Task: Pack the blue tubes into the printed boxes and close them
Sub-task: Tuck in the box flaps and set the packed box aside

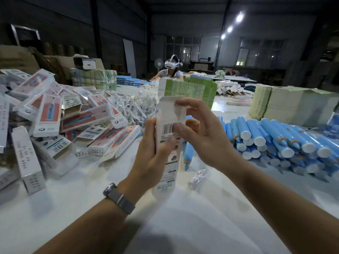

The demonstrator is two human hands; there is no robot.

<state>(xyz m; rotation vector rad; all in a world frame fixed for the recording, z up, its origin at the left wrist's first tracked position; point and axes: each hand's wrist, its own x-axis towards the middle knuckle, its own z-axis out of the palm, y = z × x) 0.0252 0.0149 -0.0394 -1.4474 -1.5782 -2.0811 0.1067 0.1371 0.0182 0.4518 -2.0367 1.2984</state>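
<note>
I hold one printed box (167,158) upright in front of me, barcode side toward me, its top flap standing open. My left hand (149,154) grips the box round its lower half. My right hand (197,132) pinches the upper part near the flap, thumb on the barcode. A single blue tube (188,153) lies on the table just behind the box. A big pile of blue tubes with white caps (278,140) lies to the right. Whether a tube is inside the held box I cannot tell.
A heap of printed boxes (60,118), several with open ends, fills the left of the white table (174,217). Clear plastic packets (197,177) lie nearby. Stacked green cartons (194,88) and bundles (293,105) stand behind. A person with a headset sits across.
</note>
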